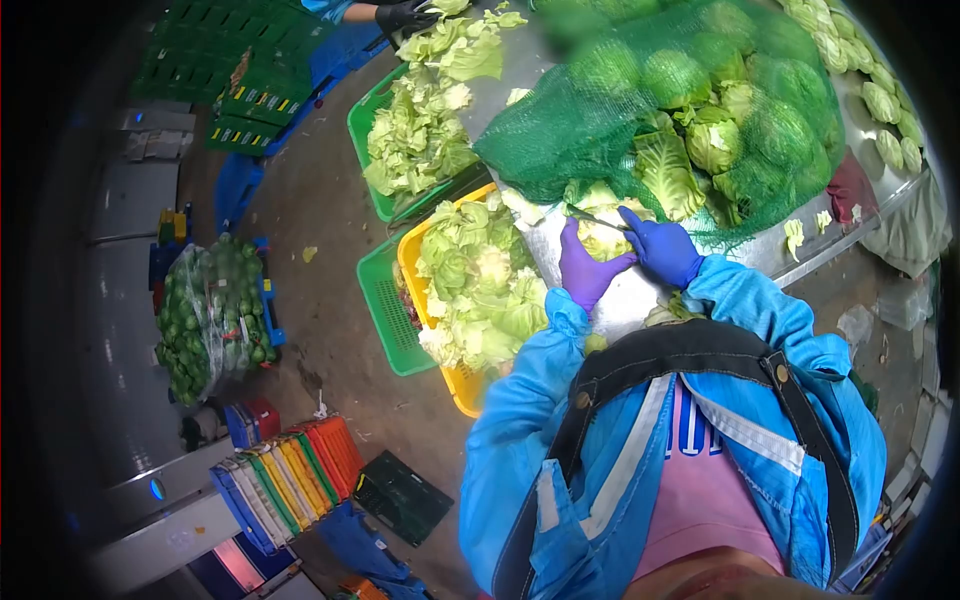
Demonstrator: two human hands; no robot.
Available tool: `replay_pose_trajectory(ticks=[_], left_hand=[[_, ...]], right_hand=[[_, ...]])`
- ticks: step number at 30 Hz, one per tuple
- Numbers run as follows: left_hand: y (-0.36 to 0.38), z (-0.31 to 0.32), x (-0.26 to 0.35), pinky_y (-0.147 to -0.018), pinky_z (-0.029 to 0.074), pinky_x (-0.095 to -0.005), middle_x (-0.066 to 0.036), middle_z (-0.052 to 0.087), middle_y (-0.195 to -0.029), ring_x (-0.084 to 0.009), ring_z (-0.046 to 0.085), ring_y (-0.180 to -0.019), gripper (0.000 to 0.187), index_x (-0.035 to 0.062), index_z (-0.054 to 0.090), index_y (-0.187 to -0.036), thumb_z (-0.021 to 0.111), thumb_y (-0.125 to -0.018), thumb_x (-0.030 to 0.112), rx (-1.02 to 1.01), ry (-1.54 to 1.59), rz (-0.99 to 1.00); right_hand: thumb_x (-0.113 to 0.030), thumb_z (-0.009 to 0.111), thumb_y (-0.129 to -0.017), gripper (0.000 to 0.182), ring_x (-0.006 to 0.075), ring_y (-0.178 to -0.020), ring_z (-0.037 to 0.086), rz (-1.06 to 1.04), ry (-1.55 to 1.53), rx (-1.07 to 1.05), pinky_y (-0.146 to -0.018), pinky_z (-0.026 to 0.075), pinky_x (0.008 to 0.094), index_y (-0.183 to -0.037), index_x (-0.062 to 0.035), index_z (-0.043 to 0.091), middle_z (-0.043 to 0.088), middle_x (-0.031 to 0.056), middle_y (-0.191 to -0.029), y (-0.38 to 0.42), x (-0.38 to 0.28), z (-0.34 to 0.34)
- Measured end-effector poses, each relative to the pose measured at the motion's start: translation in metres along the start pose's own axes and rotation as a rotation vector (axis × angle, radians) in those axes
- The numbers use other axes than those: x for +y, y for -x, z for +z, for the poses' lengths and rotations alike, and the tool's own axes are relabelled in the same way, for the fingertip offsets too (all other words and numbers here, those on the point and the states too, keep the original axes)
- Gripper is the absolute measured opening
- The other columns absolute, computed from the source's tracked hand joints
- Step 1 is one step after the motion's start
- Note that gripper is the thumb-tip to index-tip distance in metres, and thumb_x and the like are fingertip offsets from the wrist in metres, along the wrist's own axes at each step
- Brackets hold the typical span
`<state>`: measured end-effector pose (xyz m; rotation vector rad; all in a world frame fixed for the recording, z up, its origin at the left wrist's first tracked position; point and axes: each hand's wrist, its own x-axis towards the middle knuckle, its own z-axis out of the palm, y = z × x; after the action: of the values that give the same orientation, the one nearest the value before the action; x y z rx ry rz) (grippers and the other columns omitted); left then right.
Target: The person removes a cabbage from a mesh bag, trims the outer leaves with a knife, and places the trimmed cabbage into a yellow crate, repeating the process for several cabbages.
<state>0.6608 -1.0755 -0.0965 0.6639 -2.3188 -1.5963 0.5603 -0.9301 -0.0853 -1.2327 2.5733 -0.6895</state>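
My left hand [592, 264], in a purple glove, grips the near left side of a pale green cabbage [604, 240] on the metal table [548, 240]. In my right hand [664, 250], gloved in blue-violet, is a knife [588, 217] whose dark blade lies across the top of the cabbage. The knife's handle is hidden in my fingers. Just beyond my hands, a green mesh bag [560, 130] lies open towards me, with several whole cabbages [714, 142] inside and at its mouth.
Left of the table stand a yellow crate [408, 258] and a green crate [358, 125], both heaped with leaves. Trimmed cabbages [882, 102] line the table's far right. Another person's black-gloved hand [405, 17] is at the top. Stacked crates [290, 480] stand lower left.
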Motion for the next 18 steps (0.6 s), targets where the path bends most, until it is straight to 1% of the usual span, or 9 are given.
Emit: replay_pose_trajectory(ticks=[2, 4, 7, 9, 11, 12, 15, 17, 18], left_hand=[[0.000, 0.003, 0.000, -0.096, 0.042, -0.0361, -0.022, 0.046, -0.125, -0.0281, 0.047, -0.116, 0.109, -0.0090, 0.027, -0.134, 0.089, -0.054, 0.032, 0.019, -0.019, -0.009], [0.001, 0.003, 0.000, -0.098, 0.039, -0.0395, -0.025, 0.043, -0.125, -0.0361, 0.045, -0.117, 0.110, -0.0084, 0.029, -0.131, 0.088, -0.051, 0.038, 0.038, -0.078, -0.020], [0.001, 0.003, 0.005, -0.102, 0.036, -0.0380, -0.025, 0.041, -0.131, -0.0323, 0.041, -0.122, 0.112, -0.0093, 0.026, -0.134, 0.087, -0.054, 0.040, 0.001, -0.138, -0.049], [0.009, 0.006, 0.005, -0.102, 0.036, -0.0378, -0.024, 0.040, -0.131, -0.0323, 0.042, -0.122, 0.112, -0.0085, 0.026, -0.134, 0.088, -0.053, 0.038, -0.007, -0.174, 0.006], [0.012, 0.002, -0.008, -0.102, 0.035, -0.0405, -0.025, 0.038, -0.131, -0.0363, 0.041, -0.122, 0.112, -0.0071, 0.028, -0.132, 0.089, -0.049, 0.037, -0.023, -0.100, 0.109], [0.012, -0.004, -0.016, -0.104, 0.034, -0.0397, -0.024, 0.038, -0.132, -0.0341, 0.040, -0.124, 0.114, -0.0052, 0.028, -0.133, 0.090, -0.047, 0.033, -0.071, 0.005, 0.115], [0.015, -0.022, -0.015, -0.104, 0.035, -0.0386, -0.022, 0.038, -0.132, -0.0315, 0.039, -0.125, 0.115, -0.0032, 0.025, -0.136, 0.091, -0.047, 0.026, -0.210, 0.208, 0.042], [0.005, -0.035, -0.012, -0.104, 0.035, -0.0380, -0.021, 0.037, -0.134, -0.0310, 0.038, -0.126, 0.113, -0.0008, 0.027, -0.137, 0.090, -0.047, 0.023, -0.254, 0.117, 0.127], [0.001, -0.041, -0.011, -0.104, 0.036, -0.0374, -0.020, 0.037, -0.135, -0.0304, 0.037, -0.127, 0.111, 0.0017, 0.029, -0.137, 0.090, -0.047, 0.020, -0.314, 0.026, 0.202]], right_hand=[[-0.031, 0.045, -0.094, 0.043, 0.0322, -0.061, 0.060, 0.010, 0.017, 0.012, -0.056, 0.046, 0.0426, -0.130, -0.0091, 0.044, 0.062, 0.0154, -0.074, -0.002, -0.004, -0.001], [-0.031, 0.045, -0.094, 0.041, 0.0319, -0.062, 0.060, 0.016, 0.033, 0.021, -0.055, 0.046, 0.0421, -0.127, -0.0083, 0.046, 0.062, 0.0151, -0.073, -0.003, -0.008, -0.001], [-0.036, 0.042, -0.094, 0.043, 0.0328, -0.064, 0.061, 0.044, 0.035, 0.007, -0.061, 0.048, 0.0424, -0.125, -0.0054, 0.048, 0.064, 0.0156, -0.078, -0.019, 0.002, -0.004], [-0.041, 0.037, -0.095, 0.048, 0.0356, -0.075, 0.062, 0.326, -0.160, -0.213, -0.072, 0.047, 0.0444, -0.123, -0.0038, 0.050, 0.064, 0.0187, -0.086, -0.038, 0.037, -0.007], [-0.046, 0.034, -0.094, 0.052, 0.0376, -0.086, 0.061, 0.214, 0.032, -0.186, -0.080, 0.046, 0.0458, -0.123, -0.0049, 0.051, 0.064, 0.0221, -0.094, -0.042, 0.069, -0.014], [-0.045, 0.036, -0.094, 0.052, 0.0389, -0.093, 0.060, 0.264, 0.026, -0.249, -0.081, 0.046, 0.0458, -0.126, -0.0064, 0.048, 0.062, 0.0243, -0.097, -0.043, 0.078, -0.011], [-0.044, 0.039, -0.094, 0.050, 0.0400, -0.091, 0.060, 0.240, -0.136, -0.089, -0.080, 0.045, 0.0465, -0.131, -0.0101, 0.045, 0.062, 0.0251, -0.096, -0.036, 0.091, 0.012], [-0.039, 0.043, -0.094, 0.046, 0.0384, -0.089, 0.060, 0.220, -0.282, -0.075, -0.078, 0.046, 0.0460, -0.133, -0.0143, 0.041, 0.062, 0.0255, -0.094, -0.033, 0.053, -0.025], [-0.037, 0.044, -0.094, 0.045, 0.0372, -0.088, 0.061, 0.307, -0.289, -0.043, -0.078, 0.046, 0.0450, -0.134, -0.0162, 0.040, 0.063, 0.0252, -0.093, -0.031, 0.022, -0.053]])
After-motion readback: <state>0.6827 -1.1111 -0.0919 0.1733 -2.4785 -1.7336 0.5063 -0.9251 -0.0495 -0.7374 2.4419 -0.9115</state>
